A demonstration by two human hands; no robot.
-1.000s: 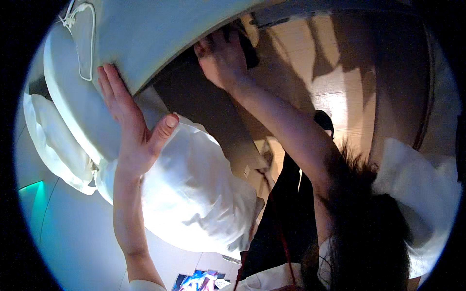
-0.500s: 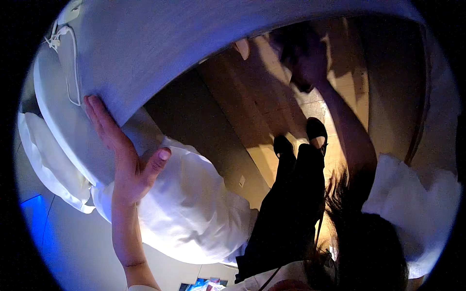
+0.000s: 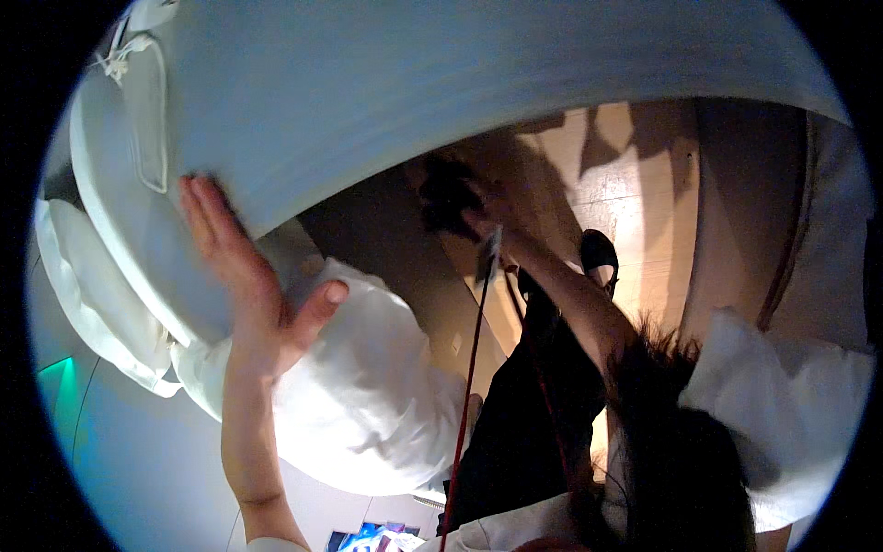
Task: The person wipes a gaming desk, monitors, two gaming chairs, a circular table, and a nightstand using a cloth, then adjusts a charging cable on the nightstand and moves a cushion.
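Note:
My left hand [image 3: 253, 267] is open, fingers straight and thumb out. Its fingertips lie against the edge of a large, smooth, grey-blue surface [image 3: 414, 74], close to a white cord loop [image 3: 154, 170]. Below that surface's curved edge, my right hand [image 3: 489, 207] is closed around a dark, ragged-looking object [image 3: 446, 195]. Motion and shadow blur it, so its kind is unclear. A badge [image 3: 491, 253] on a red lanyard [image 3: 467, 396] hangs in front of my right wrist.
Bulky white fabric [image 3: 368, 386] bulges beside my left forearm. A white padded piece [image 3: 97, 304] lies at the far left. My black shoe [image 3: 599, 258] stands on the wooden floor [image 3: 635, 202], with a dark panel [image 3: 745, 212] to the right. Hair hangs at the lower right.
My right hand has moved left with the dark object. The lanyard badge has swung into view. My left hand stays at the surface's edge, and the lighting has shifted from blue to paler grey-green.

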